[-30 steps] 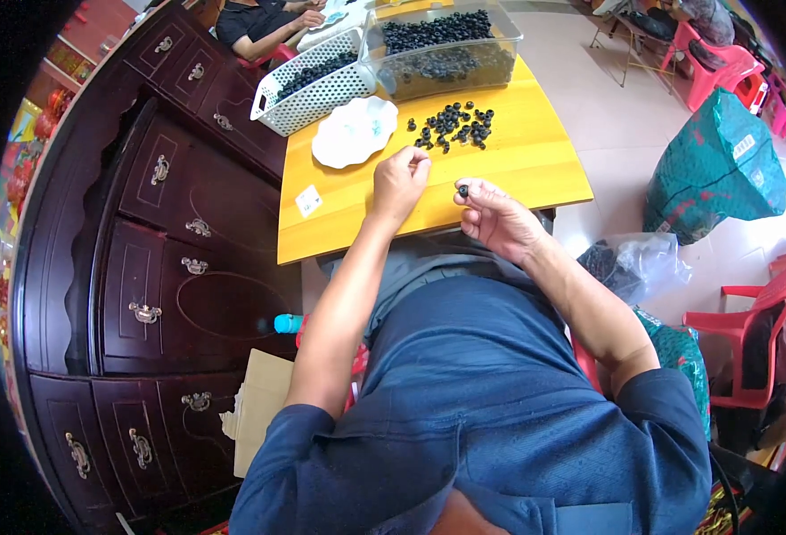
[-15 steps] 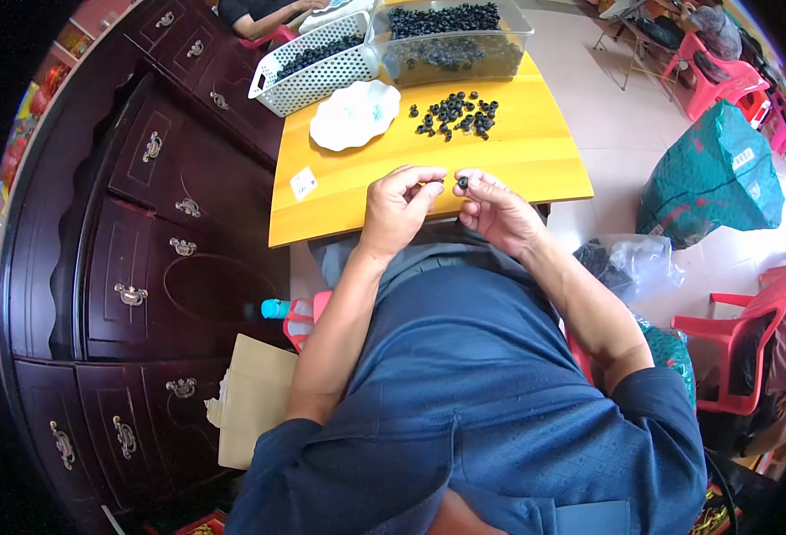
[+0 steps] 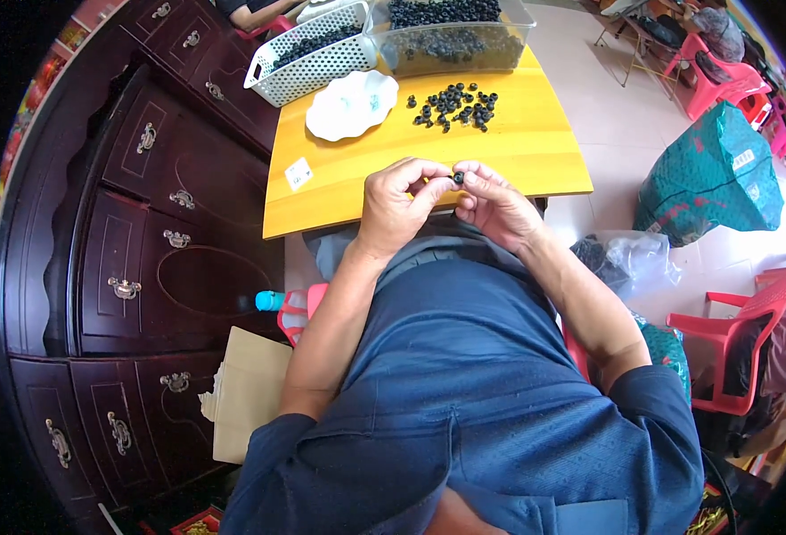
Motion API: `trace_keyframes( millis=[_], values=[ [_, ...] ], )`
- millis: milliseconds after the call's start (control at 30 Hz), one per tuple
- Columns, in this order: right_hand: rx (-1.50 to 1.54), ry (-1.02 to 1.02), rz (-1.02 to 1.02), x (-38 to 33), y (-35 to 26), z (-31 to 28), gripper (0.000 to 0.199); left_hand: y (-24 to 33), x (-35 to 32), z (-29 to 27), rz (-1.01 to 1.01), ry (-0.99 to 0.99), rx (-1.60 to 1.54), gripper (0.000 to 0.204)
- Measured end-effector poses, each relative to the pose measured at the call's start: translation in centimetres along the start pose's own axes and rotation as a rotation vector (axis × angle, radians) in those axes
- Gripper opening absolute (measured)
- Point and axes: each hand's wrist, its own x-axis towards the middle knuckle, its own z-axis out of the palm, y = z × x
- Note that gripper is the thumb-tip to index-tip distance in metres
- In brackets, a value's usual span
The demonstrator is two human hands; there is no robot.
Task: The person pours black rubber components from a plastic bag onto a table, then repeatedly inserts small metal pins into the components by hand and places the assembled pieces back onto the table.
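Above the table's near edge, my right hand (image 3: 498, 207) pinches a small round black part (image 3: 458, 178) between thumb and fingertips. My left hand (image 3: 399, 201) is closed in a pinch beside it, its fingertips meeting the same part; whether it holds some tinier piece is hidden. Beyond my hands, a loose pile of similar black parts (image 3: 455, 107) lies on the yellow table (image 3: 366, 192). A white scalloped plate (image 3: 344, 120) is left of the pile.
At the table's far side stand a white perforated basket (image 3: 279, 82) and a clear plastic bin (image 3: 500, 55), both holding black parts. A small white card (image 3: 298, 173) lies near the left edge. Dark drawers (image 3: 126, 285) flank the left; a green bag (image 3: 709, 178) and red chair (image 3: 723, 334) are right.
My hands have come together, so the left fingertips now meet the black part in my right hand. The view has shifted slightly.
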Motion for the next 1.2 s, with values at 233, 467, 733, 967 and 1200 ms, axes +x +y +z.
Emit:
trace_keyframes(
  millis=[233,467,733,967,1200],
  values=[
    [0.004,-0.027,-0.005,0.0,0.3,-0.2,0.017,0.4,0.0,0.0,0.118,-0.001,0.078,0.008],
    [-0.017,-0.036,-0.031,0.1,0.4,-0.3,0.017,0.9,0.0,0.1,0.197,0.018,0.144,0.01],
    [0.033,-0.057,-0.002,0.1,0.4,-0.6,0.014,1.1,0.1,0.2,0.239,0.019,0.192,0.013],
    [-0.02,-0.039,-0.032,0.0,0.4,-0.2,0.016,1.0,-0.1,0.2,0.097,0.005,0.002,0.011],
    [-0.022,-0.056,-0.032,-0.1,0.3,-0.1,0.015,1.2,-0.2,0.2,0.0,-0.023,-0.137,0.009]
  ],
)
